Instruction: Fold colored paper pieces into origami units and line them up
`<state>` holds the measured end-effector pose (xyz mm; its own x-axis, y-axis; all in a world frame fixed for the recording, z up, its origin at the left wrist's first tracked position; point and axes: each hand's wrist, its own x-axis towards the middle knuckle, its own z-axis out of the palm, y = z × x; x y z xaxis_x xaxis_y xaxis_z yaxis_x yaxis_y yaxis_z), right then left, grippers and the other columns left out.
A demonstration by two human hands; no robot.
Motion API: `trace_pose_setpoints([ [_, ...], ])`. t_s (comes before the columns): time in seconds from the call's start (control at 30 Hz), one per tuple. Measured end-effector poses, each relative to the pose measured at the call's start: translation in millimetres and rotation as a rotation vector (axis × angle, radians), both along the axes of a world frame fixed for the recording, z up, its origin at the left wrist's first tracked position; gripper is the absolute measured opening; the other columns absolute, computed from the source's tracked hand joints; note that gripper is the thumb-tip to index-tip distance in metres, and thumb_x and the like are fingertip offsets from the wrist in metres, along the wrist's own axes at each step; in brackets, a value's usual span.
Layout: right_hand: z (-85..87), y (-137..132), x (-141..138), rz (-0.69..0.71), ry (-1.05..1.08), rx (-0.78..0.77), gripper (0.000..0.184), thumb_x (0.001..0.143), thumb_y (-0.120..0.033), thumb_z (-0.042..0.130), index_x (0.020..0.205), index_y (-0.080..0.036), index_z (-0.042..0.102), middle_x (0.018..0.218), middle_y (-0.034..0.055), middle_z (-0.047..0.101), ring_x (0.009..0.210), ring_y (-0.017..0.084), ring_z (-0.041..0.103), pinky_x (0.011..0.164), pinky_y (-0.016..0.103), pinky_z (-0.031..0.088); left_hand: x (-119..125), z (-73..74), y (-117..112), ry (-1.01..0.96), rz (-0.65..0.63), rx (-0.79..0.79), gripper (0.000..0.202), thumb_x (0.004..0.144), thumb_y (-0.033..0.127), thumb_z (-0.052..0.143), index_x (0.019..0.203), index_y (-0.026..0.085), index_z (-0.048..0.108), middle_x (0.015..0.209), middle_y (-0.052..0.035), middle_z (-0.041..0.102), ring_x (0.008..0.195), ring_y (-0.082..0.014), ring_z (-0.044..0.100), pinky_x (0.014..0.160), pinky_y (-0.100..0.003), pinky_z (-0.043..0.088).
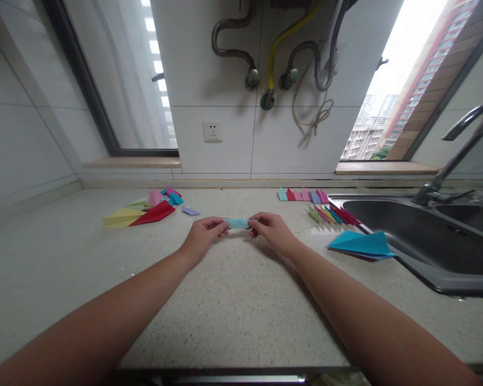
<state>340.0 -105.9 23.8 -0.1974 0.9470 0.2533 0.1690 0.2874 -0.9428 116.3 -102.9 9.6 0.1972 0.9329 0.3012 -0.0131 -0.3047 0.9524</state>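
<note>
A small light-blue folded paper (238,223) is stretched level between my two hands, just above the countertop. My left hand (206,236) pinches its left end between thumb and fingers. At the other end, my right hand (271,230) pinches it the same way. Left of my hands lies a loose heap of folded papers, with a yellow paper plane (123,217), a red paper plane (153,213) and smaller pink and blue pieces. A lavender folded paper (190,210) rests apart, nearest my left hand.
Small paper planes (301,194) stand in a row at the back right, with another row (334,214) in front. A large blue paper plane (362,244) lies beside the steel sink (418,279). A faucet (459,150) rises behind the sink. The tiled wall carries hoses and a socket (212,131).
</note>
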Motion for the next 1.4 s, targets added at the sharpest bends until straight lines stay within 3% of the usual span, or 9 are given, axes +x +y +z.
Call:
trace_pose_setpoints([
  [0.2,-0.9,-2,-2,-0.017,-0.138,0.085,0.027,0.082,-0.043,0.064,0.088,-0.016,0.069,0.068,0.0039,0.069,0.060,0.014,0.062,0.061,0.030,0.048,1,-2.4,1,-0.022,0.034,-0.023,0.027,0.074,0.041,0.075,0.088,0.018,0.075,0.077,-0.0041,0.072,0.063,-0.0136,0.060,0.060,-0.026,0.043],
  [0.37,1.3,-7,-6,0.006,-0.269,0.236,0.019,0.082,-0.035,0.065,0.089,-0.020,0.073,0.084,0.0054,0.073,0.075,0.016,0.062,0.070,0.031,0.047,2,0.1,-3,0.026,0.001,0.022,0.028,0.075,0.037,0.075,0.095,0.018,0.076,0.077,-0.0033,0.071,0.065,-0.0138,0.060,0.064,-0.027,0.045],
  [0.57,1.3,-10,-7,0.094,-0.259,0.181,0.028,0.083,-0.033,0.064,0.107,-0.020,0.071,0.087,0.0050,0.072,0.075,0.016,0.060,0.072,0.031,0.046,2,2.7,-8,0.059,-0.028,0.061,0.028,0.078,0.037,0.072,0.098,0.018,0.076,0.081,-0.0045,0.072,0.068,-0.0139,0.060,0.068,-0.028,0.047],
  [0.7,2.6,-9,-8,0.125,-0.186,0.139,0.016,0.082,-0.030,0.063,0.089,-0.018,0.072,0.085,0.0046,0.071,0.077,0.016,0.060,0.074,0.032,0.044,3,3.3,-10,0.011,-0.080,0.037,0.031,0.080,0.037,0.070,0.104,0.017,0.074,0.083,-0.0060,0.072,0.070,-0.0150,0.062,0.070,-0.030,0.049],
  [0.93,0.9,-8,-10,0.079,-0.018,0.035,0.016,0.079,-0.033,0.067,0.079,-0.017,0.070,0.074,0.0018,0.065,0.068,0.013,0.054,0.069,0.030,0.040,7,0.0,-10,0.064,-0.105,0.056,0.031,0.074,0.032,0.076,0.100,0.016,0.073,0.093,-0.0087,0.073,0.078,-0.0166,0.064,0.068,-0.028,0.048],
  [1.23,-4.2,-7,-12,0.109,0.019,0.024,0.014,0.077,-0.031,0.068,0.080,-0.017,0.069,0.074,0.0008,0.065,0.069,0.013,0.053,0.069,0.029,0.039,8,-0.5,-12,0.122,-0.136,0.035,0.028,0.081,0.035,0.068,0.103,0.017,0.072,0.081,-0.0031,0.067,0.062,-0.0093,0.053,0.055,-0.022,0.043],
  [1.4,-1.8,-10,-15,0.105,-0.043,0.049,0.014,0.077,-0.031,0.068,0.078,-0.017,0.068,0.074,0.0012,0.066,0.069,0.013,0.054,0.070,0.029,0.041,9,0.9,-15,0.158,-0.062,0.022,0.032,0.079,0.040,0.070,0.099,0.015,0.070,0.072,-0.0005,0.062,0.052,-0.0085,0.051,0.046,-0.021,0.041],
])
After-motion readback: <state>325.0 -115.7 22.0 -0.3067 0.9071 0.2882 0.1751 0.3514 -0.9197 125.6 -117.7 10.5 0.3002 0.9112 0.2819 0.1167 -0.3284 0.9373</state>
